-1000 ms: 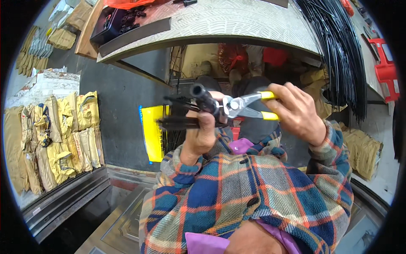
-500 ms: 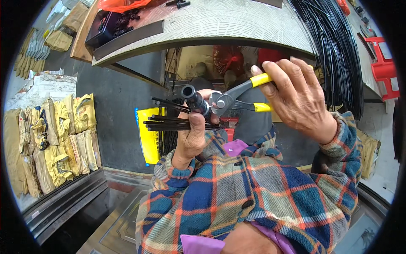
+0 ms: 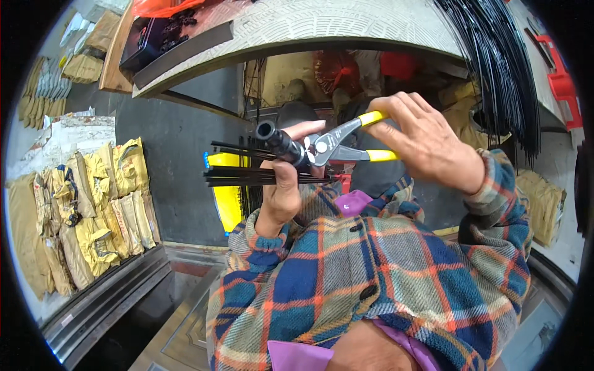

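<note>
Upright in my left hand (image 3: 283, 201) is a black ribbed tube fitting (image 3: 281, 143) with an open round end. The same hand holds a bundle of thin black rods (image 3: 241, 177), which stick out to the left. My right hand (image 3: 427, 139) holds pincers (image 3: 337, 143) with yellow-sleeved handles. Its fingers and thumb are on the upper handle, while the lower handle ends near the base of my palm. The handles stand apart, and the pincer jaws are at a small silvery metal piece on the fitting's side. My left fingers partly hide the fitting's lower end.
Ahead is a pale patterned table (image 3: 346, 25) with a dark bin (image 3: 154, 46) of small black parts. Long black rods (image 3: 501, 68) hang over its right edge. A yellow packet (image 3: 228, 201) lies below my left hand. Folded brown sacks (image 3: 93, 210) lie at the left.
My right hand has shifted slightly left and up, nearer the fitting, with the pincers. The upper handle no longer sticks out past my fingers. My left hand keeps its hold; the view has shifted slightly.
</note>
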Motion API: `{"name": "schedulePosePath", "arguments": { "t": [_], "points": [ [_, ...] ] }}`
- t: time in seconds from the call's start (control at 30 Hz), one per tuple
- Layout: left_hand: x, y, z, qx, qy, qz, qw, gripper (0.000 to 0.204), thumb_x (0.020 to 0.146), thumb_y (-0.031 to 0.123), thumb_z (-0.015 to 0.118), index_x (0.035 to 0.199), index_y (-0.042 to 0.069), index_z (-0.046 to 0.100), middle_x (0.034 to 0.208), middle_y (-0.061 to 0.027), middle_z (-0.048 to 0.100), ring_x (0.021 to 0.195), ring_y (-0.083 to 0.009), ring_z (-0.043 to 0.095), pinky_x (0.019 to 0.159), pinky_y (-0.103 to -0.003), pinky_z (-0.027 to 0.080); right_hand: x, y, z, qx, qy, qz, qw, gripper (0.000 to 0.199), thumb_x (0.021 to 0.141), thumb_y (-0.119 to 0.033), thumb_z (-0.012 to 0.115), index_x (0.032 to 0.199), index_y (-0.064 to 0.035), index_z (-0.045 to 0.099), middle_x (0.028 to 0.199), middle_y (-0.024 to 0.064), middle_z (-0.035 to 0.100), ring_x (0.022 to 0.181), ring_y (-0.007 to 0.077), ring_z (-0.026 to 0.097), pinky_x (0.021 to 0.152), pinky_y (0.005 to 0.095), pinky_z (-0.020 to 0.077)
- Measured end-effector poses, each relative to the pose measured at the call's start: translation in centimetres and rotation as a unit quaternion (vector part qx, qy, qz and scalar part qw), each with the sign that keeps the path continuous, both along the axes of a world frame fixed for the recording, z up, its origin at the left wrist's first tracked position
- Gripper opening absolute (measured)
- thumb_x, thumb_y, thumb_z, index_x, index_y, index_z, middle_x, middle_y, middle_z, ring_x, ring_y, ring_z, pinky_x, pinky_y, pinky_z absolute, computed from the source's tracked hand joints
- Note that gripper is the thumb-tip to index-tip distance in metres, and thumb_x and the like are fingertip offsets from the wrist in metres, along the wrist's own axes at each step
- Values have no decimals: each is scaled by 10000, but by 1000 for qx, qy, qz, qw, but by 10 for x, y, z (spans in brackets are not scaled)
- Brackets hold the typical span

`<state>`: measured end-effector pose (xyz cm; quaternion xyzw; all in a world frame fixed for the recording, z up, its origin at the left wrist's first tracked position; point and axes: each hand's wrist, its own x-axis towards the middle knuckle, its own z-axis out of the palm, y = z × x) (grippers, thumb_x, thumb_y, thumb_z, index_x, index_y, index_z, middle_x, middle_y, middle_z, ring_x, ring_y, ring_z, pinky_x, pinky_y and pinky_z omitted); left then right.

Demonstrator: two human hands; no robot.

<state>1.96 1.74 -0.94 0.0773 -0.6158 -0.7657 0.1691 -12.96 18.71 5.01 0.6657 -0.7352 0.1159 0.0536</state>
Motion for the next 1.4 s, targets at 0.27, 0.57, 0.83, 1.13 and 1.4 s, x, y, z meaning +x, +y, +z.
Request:
{"name": "schedulePosePath", "arguments": {
  "t": [0.27, 0.57, 0.83, 1.13, 1.4],
  "points": [
    [4, 5, 0, 22, 21, -66, 997, 645, 791, 615, 420, 1033, 18, 400, 688, -62, 426, 614, -160, 425, 580, -285, 387, -26, 13, 26, 262, -575, 63, 772, 250, 712, 44, 558, 939, -17, 471, 796, 87, 564, 663, 201, 602, 577, 310, 457],
    [3, 10, -5, -34, 4, -70, 997, 698, 793, 657, 317, 1054, 14, 386, 754, -70, 470, 605, -123, 444, 549, -244, 397, -33, 2, 29, 249, -471, 128, 836, 195, 746, 1, 564, 907, -21, 456, 760, 110, 553, 727, 246, 596, 621, 332, 439],
    [-23, 3, -26, -43, 69, 144, 986, 596, 873, 515, 407, 1098, -35, 465, 733, -57, 546, 723, -149, 528, 700, -292, 437, -87, -22, -7, -17, -91, -115, 989, 362, 779, -282, 617, 987, -44, 442, 882, 145, 529, 804, 358, 535, 654, 387, 442],
    [-18, -26, 9, 19, 184, 297, 937, 526, 760, 584, 539, 926, 93, 453, 654, -37, 513, 586, -167, 540, 640, -358, 474, -86, -55, -66, -194, 24, 24, 980, 225, 657, -194, 664, 803, -62, 554, 920, 80, 570, 874, 259, 571, 743, 353, 490],
    [-32, -80, -29, 474, 229, 209, 824, 449, 852, 499, 450, 938, 60, 496, 761, -30, 538, 718, -160, 519, 751, -330, 447, 20, -33, -84, -344, -714, -17, 609, 958, 691, -629, 593, 1331, -6, 246, 1335, 132, 333, 1195, 245, 391, 1008, 374, 298]
  ]
}}
